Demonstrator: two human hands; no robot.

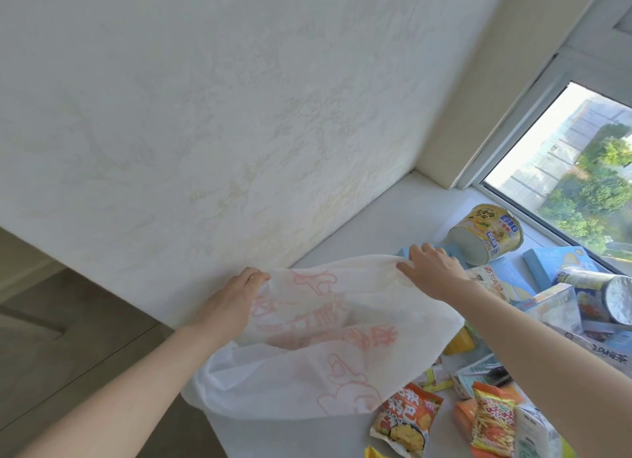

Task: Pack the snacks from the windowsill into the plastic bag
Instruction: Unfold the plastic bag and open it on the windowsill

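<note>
- The left hand point(236, 297) reaches in from the lower left on a bare forearm. Its fingers are curled over the left edge of the plastic bag point(325, 341) and pinch the rim, with the thumb side toward the camera.
- The right hand point(431, 270) comes in from the lower right, forearm angled up and to the left. Its fingers are bent over the far right edge of the rim and grip it, knuckles up.
- The two hands are apart and hold the rim stretched between them, so the mouth gapes toward the camera.
- The bag is white and thin with red print. It is at the left end of the windowsill point(376, 225), and its lower part sags onto the sill.
- The snacks lie on the sill to the right of the bag:
  - A yellow instant-noodle cup point(485, 235) lies on its side just beyond the right hand.
  - Blue boxes point(561, 262) and a second cup point(595, 295) are farther right.
  - An orange snack packet point(407, 420) and a chip-stick packet point(492, 420) lie nearest the camera.
- A pale patterned wall point(205, 115) stands behind the bag, and the window point(564, 170) is on the right.
</note>
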